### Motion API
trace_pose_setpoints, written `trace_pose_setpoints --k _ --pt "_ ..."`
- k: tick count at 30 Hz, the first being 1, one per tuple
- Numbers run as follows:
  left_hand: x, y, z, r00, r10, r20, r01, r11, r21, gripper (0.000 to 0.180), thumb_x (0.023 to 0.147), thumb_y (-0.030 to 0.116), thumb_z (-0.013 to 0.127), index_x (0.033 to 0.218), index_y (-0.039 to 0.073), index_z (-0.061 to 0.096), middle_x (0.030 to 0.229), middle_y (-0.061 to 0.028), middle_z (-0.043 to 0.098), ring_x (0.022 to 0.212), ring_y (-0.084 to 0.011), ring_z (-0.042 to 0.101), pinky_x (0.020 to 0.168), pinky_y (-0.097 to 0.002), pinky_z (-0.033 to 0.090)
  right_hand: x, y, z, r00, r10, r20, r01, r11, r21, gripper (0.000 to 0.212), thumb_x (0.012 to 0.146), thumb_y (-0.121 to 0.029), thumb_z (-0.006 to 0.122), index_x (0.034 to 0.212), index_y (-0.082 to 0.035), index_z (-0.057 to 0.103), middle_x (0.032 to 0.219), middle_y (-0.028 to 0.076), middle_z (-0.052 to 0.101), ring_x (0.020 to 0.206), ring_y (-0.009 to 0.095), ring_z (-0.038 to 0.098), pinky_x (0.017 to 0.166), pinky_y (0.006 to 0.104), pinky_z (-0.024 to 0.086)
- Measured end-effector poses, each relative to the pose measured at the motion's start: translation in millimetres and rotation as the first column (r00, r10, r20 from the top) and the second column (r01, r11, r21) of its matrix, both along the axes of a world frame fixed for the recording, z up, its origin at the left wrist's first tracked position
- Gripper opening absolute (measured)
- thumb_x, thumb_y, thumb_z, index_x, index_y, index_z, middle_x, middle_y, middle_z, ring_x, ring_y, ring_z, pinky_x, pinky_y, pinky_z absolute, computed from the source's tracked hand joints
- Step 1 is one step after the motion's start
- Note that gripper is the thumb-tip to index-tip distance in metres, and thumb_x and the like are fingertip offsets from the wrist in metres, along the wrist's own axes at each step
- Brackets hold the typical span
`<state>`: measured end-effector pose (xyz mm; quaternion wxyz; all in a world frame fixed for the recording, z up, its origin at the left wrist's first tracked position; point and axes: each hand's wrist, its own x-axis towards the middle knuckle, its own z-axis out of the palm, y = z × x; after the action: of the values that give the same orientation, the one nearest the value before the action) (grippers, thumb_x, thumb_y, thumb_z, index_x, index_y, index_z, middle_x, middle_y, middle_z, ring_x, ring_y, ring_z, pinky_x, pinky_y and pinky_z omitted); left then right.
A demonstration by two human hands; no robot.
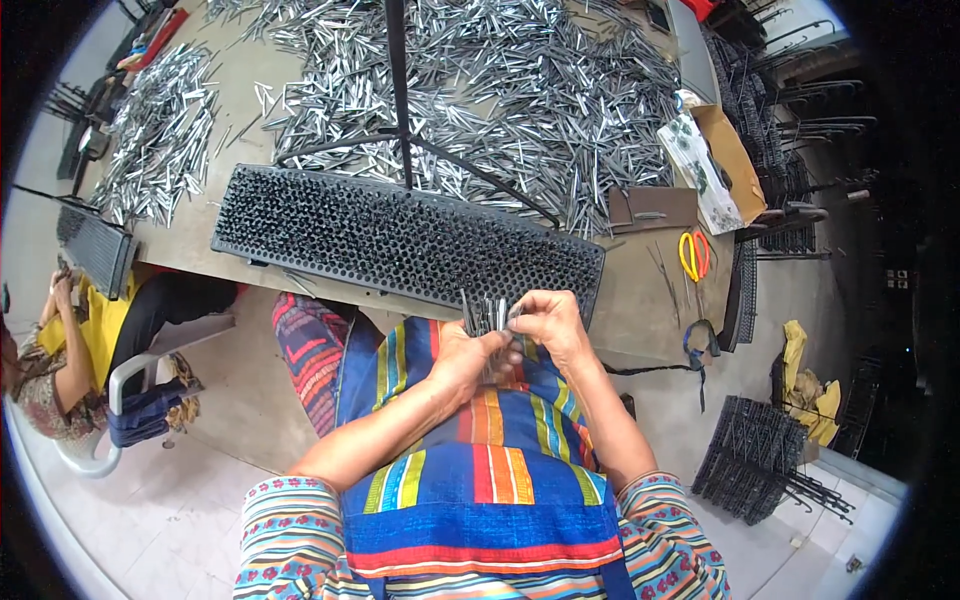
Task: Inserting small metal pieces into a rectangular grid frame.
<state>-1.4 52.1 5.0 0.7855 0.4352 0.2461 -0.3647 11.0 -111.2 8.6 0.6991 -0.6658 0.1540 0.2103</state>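
Over my lap, my left hand (pixel 466 358) is closed around an upright bundle of slim grey metal pieces (pixel 484 314), their ends sticking up above the fingers. My right hand (pixel 556 322) is pinched at the right side of that bundle, thumb and fingertips together; whatever lies between them is too small to make out. Just beyond both hands, a long black rack (pixel 400 235) full of small round holes lies slanted along the table's near edge. Many of its holes have dark tips standing in them.
Heaps of loose metal pieces (pixel 480 90) cover the table (pixel 245 130). A black stand (pixel 399 90) rises behind the rack. Scissors (pixel 692 256) with yellow and red handles, a brown block (pixel 652 208) and an open carton (pixel 728 160) lie right. Another person (pixel 70 350) sits left. Black racks (pixel 750 455) stand on the floor.
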Motion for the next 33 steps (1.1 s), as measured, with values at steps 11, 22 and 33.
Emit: trace_pose_setpoints --k 11,22,33 --pt "-5 -6 -14 0.994 0.053 0.092 -0.061 0.994 0.087 0.008 0.084 0.0 0.06 0.091 0.0 0.064 0.076 -0.0094 0.067 0.06 -0.0162 0.065 0.052 -0.0272 0.054 -13 -3 -11 0.997 0.024 -0.078 -0.028 0.998 -0.053 0.011 0.072 0.001 0.067 0.083 0.002 0.069 0.062 0.0 0.06 0.044 0.004 0.041 0.041 0.0205 0.028" --pt "-5 -8 4 0.996 -0.014 0.085 0.007 0.996 0.091 0.006 0.085 0.003 0.062 0.09 0.001 0.065 0.076 -0.0086 0.067 0.061 -0.0159 0.065 0.053 -0.0268 0.054 -9 -5 -5 0.999 -0.02 -0.029 0.022 0.996 0.087 0.004 0.079 -0.003 0.067 0.081 -0.001 0.066 0.063 0.0 0.059 0.047 0.004 0.046 0.043 0.0188 0.033" --pt "-2 -11 -13 0.997 0.078 -0.022 -0.074 0.987 0.145 0.005 0.083 0.001 0.061 0.086 0.0 0.064 0.075 -0.009 0.067 0.061 -0.0173 0.065 0.051 -0.0302 0.054 5 2 -13 0.836 -0.376 0.4 0.423 0.905 -0.033 0.005 0.081 0.001 0.067 0.086 -0.001 0.065 0.068 -0.002 0.059 0.05 0.001 0.046 0.046 0.0168 0.035"
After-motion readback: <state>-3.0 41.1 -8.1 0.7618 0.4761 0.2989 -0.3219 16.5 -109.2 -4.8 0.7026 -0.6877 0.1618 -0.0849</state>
